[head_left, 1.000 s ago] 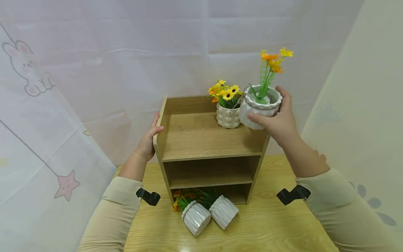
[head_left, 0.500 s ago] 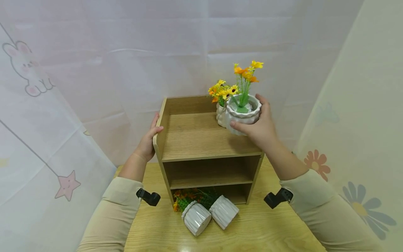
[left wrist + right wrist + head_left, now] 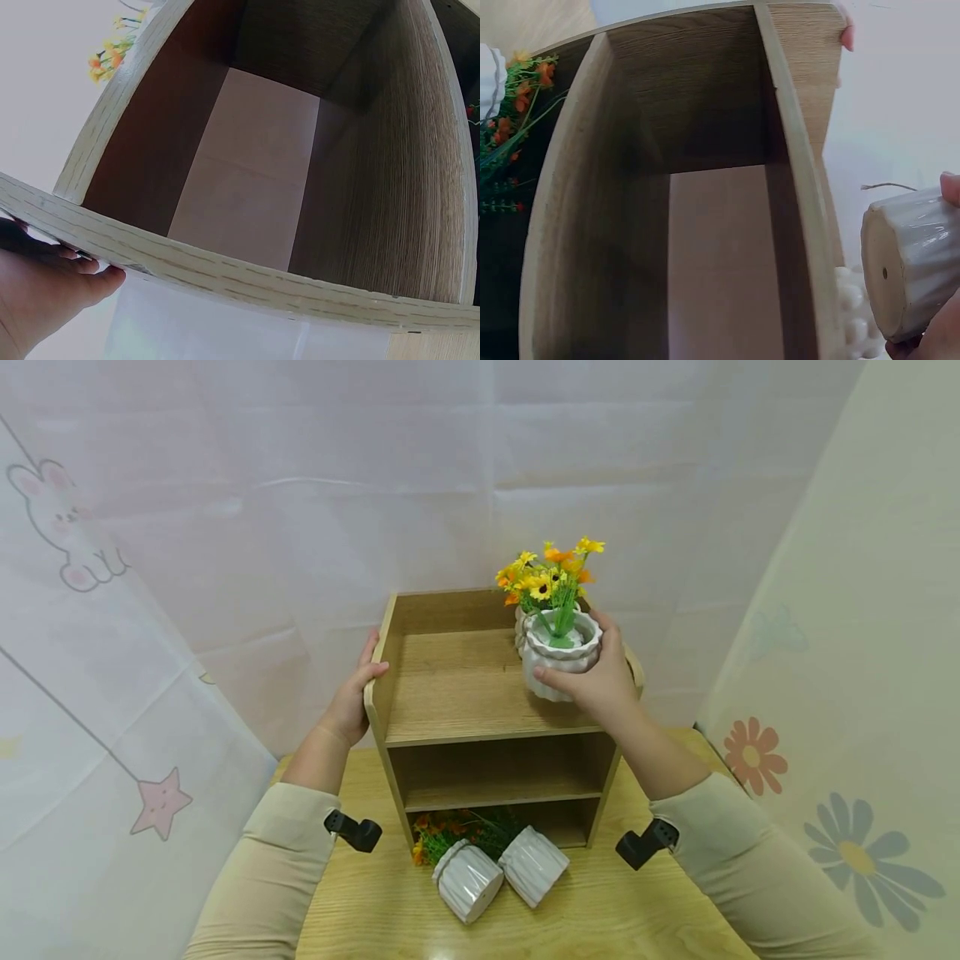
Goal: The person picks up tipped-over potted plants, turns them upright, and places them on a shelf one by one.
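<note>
My right hand (image 3: 606, 687) grips a white ruffled flowerpot (image 3: 551, 672) with yellow and orange artificial flowers, thumb in front and fingers round the far side. In the right wrist view the underside of this pot (image 3: 883, 274) shows with its drain hole, above the top board. Behind it, partly hidden, a cream bubble-textured pot (image 3: 519, 635) with yellow flowers stands on the top board of a small wooden shelf (image 3: 450, 693). My left hand (image 3: 348, 703) holds the shelf's left side panel, thumb at its edge; the left wrist view shows this hand (image 3: 45, 296) too.
Two white pots (image 3: 468, 883) lie tipped over at the shelf's foot, their orange flowers (image 3: 420, 847) reaching into the bottom compartment. The shelf stands on a wood-grain table (image 3: 645, 893). Printed white cloth (image 3: 300, 510) hangs behind and at both sides.
My right hand has carried the white pot left and down, from the shelf's right edge to over the top board, in front of the bubble-textured pot. My left hand stays on the side panel.
</note>
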`<action>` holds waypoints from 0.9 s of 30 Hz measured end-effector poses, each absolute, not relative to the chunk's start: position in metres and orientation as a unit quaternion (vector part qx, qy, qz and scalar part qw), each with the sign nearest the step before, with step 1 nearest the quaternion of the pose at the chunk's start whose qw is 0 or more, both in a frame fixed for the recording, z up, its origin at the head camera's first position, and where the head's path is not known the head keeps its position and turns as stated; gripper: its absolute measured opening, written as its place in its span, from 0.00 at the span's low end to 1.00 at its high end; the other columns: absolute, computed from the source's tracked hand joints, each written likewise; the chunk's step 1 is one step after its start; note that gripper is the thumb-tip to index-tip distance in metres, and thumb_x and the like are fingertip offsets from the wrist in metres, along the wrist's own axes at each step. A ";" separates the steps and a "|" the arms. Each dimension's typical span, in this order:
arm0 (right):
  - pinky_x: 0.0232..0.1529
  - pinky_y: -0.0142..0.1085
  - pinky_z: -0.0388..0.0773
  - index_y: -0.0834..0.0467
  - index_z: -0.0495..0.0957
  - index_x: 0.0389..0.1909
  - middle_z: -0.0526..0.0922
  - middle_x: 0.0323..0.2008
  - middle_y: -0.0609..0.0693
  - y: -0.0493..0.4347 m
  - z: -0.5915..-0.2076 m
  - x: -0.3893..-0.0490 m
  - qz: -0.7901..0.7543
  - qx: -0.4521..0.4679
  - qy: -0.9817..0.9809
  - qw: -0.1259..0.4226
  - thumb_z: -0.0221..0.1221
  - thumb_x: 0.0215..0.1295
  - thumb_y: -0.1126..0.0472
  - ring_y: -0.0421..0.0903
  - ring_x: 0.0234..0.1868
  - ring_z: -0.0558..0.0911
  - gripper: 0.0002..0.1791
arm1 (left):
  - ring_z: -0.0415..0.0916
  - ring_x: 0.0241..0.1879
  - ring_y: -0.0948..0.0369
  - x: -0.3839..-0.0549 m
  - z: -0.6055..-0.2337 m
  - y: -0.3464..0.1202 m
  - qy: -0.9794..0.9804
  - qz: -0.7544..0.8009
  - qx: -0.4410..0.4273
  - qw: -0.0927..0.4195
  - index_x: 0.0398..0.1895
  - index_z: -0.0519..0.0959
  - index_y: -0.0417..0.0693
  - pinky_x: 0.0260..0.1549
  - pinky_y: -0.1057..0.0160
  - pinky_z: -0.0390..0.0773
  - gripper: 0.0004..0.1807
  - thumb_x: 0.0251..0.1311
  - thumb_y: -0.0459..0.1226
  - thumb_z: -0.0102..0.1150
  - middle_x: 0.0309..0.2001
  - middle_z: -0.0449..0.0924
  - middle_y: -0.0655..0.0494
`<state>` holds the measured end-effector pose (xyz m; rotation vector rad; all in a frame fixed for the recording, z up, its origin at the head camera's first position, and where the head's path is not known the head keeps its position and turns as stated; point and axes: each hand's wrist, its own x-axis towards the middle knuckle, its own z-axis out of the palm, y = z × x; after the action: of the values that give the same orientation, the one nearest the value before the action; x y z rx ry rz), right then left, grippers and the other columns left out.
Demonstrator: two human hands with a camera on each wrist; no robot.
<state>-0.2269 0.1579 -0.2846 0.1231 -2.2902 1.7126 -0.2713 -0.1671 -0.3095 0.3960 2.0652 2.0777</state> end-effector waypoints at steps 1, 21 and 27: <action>0.72 0.49 0.57 0.54 0.40 0.77 0.55 0.73 0.57 0.158 -0.287 -0.228 0.591 0.041 -0.794 0.138 0.75 0.47 0.58 0.54 0.72 0.59 0.63 | 0.32 0.76 0.47 -0.271 -0.309 -0.167 0.696 0.700 0.133 0.092 0.76 0.26 0.78 0.69 0.38 0.40 0.42 0.65 0.46 0.34 0.79 0.22 0.60; 0.72 0.52 0.57 0.54 0.41 0.77 0.53 0.74 0.60 0.156 -0.313 -0.237 0.557 0.012 -0.819 0.135 0.74 0.49 0.53 0.56 0.73 0.58 0.62 | 0.36 0.75 0.45 -0.273 -0.311 -0.168 0.694 0.703 0.125 0.094 0.76 0.27 0.79 0.69 0.38 0.42 0.42 0.64 0.45 0.33 0.79 0.24 0.58; 0.72 0.53 0.57 0.54 0.41 0.77 0.53 0.74 0.60 0.157 -0.315 -0.238 0.555 0.007 -0.821 0.133 0.74 0.49 0.52 0.56 0.73 0.58 0.62 | 0.38 0.74 0.43 -0.272 -0.309 -0.167 0.695 0.702 0.126 0.092 0.76 0.26 0.77 0.68 0.38 0.44 0.42 0.64 0.45 0.33 0.79 0.24 0.57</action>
<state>-0.2376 0.1566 -0.3154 0.0206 -2.3825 1.6086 -0.2720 -0.1673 -0.3094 0.3747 2.0637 2.0841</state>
